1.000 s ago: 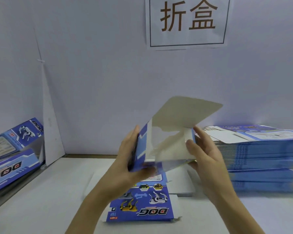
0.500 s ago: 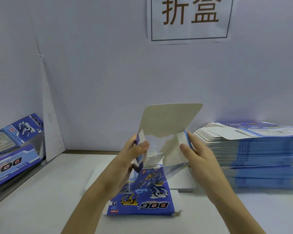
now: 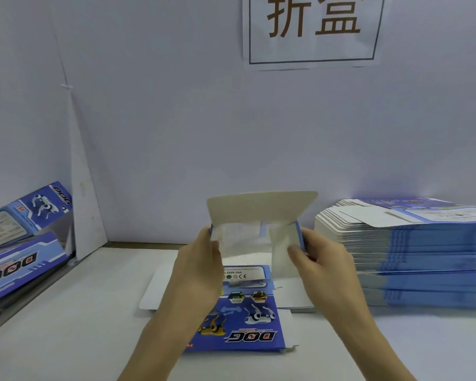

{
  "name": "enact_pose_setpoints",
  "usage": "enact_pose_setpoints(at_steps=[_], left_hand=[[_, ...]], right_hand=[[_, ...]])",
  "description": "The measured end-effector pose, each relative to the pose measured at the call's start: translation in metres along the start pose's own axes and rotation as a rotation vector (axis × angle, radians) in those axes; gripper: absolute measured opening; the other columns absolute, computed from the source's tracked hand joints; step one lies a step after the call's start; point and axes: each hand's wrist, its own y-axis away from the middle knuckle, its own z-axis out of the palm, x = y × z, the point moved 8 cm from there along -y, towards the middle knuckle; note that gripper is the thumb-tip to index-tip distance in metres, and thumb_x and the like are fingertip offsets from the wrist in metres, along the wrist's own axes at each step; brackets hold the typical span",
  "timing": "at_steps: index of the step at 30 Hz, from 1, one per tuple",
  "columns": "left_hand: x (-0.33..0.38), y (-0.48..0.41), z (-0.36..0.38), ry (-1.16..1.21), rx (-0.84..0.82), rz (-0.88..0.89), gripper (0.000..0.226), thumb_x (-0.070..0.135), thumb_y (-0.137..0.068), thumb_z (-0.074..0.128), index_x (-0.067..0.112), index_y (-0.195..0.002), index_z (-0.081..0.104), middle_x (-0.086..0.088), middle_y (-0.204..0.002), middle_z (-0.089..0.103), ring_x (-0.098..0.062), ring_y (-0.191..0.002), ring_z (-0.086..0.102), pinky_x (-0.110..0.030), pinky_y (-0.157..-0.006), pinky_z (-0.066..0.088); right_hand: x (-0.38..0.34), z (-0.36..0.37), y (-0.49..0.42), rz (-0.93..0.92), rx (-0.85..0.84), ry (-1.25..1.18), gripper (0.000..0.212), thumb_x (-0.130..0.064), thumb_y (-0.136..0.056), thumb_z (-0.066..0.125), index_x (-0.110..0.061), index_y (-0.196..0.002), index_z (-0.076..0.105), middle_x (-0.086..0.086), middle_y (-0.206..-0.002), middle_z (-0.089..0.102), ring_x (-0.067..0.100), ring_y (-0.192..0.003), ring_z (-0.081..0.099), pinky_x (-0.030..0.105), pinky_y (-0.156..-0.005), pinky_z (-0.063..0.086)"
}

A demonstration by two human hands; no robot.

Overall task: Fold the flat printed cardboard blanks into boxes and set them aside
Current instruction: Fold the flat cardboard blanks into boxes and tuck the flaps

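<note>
Box (image 3: 259, 232), half-formed: held above tabletop (image 3: 66, 312) centre, top flap upright. Left hand (image 3: 201, 270), right hand (image 3: 323, 268): fingers pinching its sides, thumbs on side flaps. Step: closing one end. Next, probably: side flaps inward, top flap tucked.

Your half-folded box (image 3: 261, 213) shows plain off-white inside, blue along its edges. Below it, the flat blank (image 3: 245, 325) is blue with white and, it seems, yellow dog figures.
</note>
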Motion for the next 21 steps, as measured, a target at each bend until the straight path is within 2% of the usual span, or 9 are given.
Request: enact_pose_setpoints(at_steps=[2, 6, 9, 12, 14, 15, 18, 20, 21], left_hand=[[0.008, 0.004, 0.0, -0.083, 0.018, 0.039, 0.032, 0.005, -0.098, 0.035, 0.018, -0.124, 0.048, 0.007, -0.07, 0.045, -0.01, -0.061, 0.046, -0.015, -0.045, 0.033], [0.02, 0.014, -0.011, 0.055, 0.063, 0.13, 0.02, 0.009, -0.099, 0.039, 0.016, -0.111, 0.054, 0.014, -0.069, 0.051, -0.008, -0.059, 0.049, -0.006, -0.052, 0.039], [0.029, 0.013, -0.013, -0.046, 0.058, 0.245, 0.036, 0.0, -0.096, 0.04, 0.017, -0.125, 0.053, 0.004, -0.076, 0.06, -0.013, -0.061, 0.047, -0.008, -0.055, 0.037], [0.043, 0.022, -0.022, 0.03, 0.132, 0.393, 0.045, 0.005, -0.098, 0.047, 0.014, -0.142, 0.044, 0.001, -0.099, 0.066, -0.02, -0.092, 0.064, -0.01, -0.073, 0.04], [0.047, 0.028, -0.023, 0.097, 0.138, 0.427, 0.046, 0.01, -0.098, 0.049, 0.013, -0.143, 0.042, 0.001, -0.127, 0.062, -0.02, -0.118, 0.058, -0.014, -0.089, 0.039], [0.048, 0.028, -0.022, 0.101, 0.143, 0.438, 0.043, 0.006, -0.098, 0.05, 0.011, -0.141, 0.046, -0.001, -0.127, 0.062, -0.021, -0.115, 0.059, -0.013, -0.088, 0.039], [0.051, 0.03, -0.02, -0.019, 0.241, 0.451, 0.043, -0.017, -0.087, 0.054, 0.0, -0.126, 0.059, -0.014, -0.096, 0.072, -0.023, -0.06, 0.055, -0.006, -0.067, 0.036], [0.053, 0.033, -0.025, 0.038, 0.293, 0.442, 0.04, -0.009, -0.088, 0.058, 0.0, -0.127, 0.059, -0.009, -0.097, 0.072, -0.014, -0.063, 0.053, 0.007, -0.066, 0.03], [0.054, 0.035, -0.028, 0.123, 0.289, 0.454, 0.039, 0.006, -0.092, 0.059, 0.004, -0.131, 0.057, 0.0, -0.107, 0.069, -0.009, -0.075, 0.058, 0.01, -0.071, 0.03]], right_hand=[[0.0, -0.007, 0.002, -0.014, 0.101, 0.112, 0.026, 0.0, -0.093, 0.052, -0.016, -0.075, 0.06, -0.007, -0.054, 0.055, 0.004, -0.059, 0.05, 0.016, -0.05, 0.037], [0.002, -0.007, 0.001, 0.045, 0.093, -0.036, 0.028, -0.006, -0.092, 0.06, -0.033, -0.088, 0.06, -0.024, -0.076, 0.062, -0.018, -0.071, 0.058, 0.003, -0.054, 0.043], [0.0, -0.012, 0.0, 0.012, 0.108, 0.086, 0.026, 0.003, -0.09, 0.057, -0.02, -0.079, 0.061, -0.017, -0.062, 0.055, -0.013, -0.062, 0.053, 0.003, -0.052, 0.038], [-0.001, -0.019, 0.001, 0.011, 0.196, 0.016, 0.033, 0.002, -0.089, 0.059, -0.024, -0.068, 0.055, -0.009, -0.051, 0.056, 0.0, -0.051, 0.049, 0.008, -0.047, 0.036], [0.006, -0.022, -0.002, 0.084, 0.198, -0.137, 0.024, -0.006, -0.089, 0.063, -0.023, -0.072, 0.061, -0.015, -0.061, 0.065, 0.0, -0.053, 0.054, 0.009, -0.048, 0.039], [0.012, -0.022, -0.004, 0.138, 0.17, -0.175, 0.02, -0.009, -0.089, 0.063, -0.02, -0.073, 0.063, -0.013, -0.062, 0.067, 0.002, -0.055, 0.056, 0.015, -0.052, 0.043], [0.024, -0.017, -0.005, 0.198, 0.106, -0.097, 0.024, 0.0, -0.089, 0.059, -0.016, -0.071, 0.064, -0.008, -0.052, 0.058, 0.005, -0.051, 0.05, 0.02, -0.051, 0.042], [0.022, -0.014, -0.004, 0.184, 0.111, -0.103, 0.032, 0.003, -0.089, 0.056, -0.023, -0.099, 0.07, -0.005, -0.062, 0.059, 0.004, -0.047, 0.049, 0.011, -0.045, 0.039], [0.023, -0.014, -0.003, 0.202, 0.113, -0.146, 0.043, 0.002, -0.089, 0.057, -0.032, -0.115, 0.064, -0.002, -0.071, 0.064, 0.004, -0.049, 0.053, 0.009, -0.047, 0.041]])
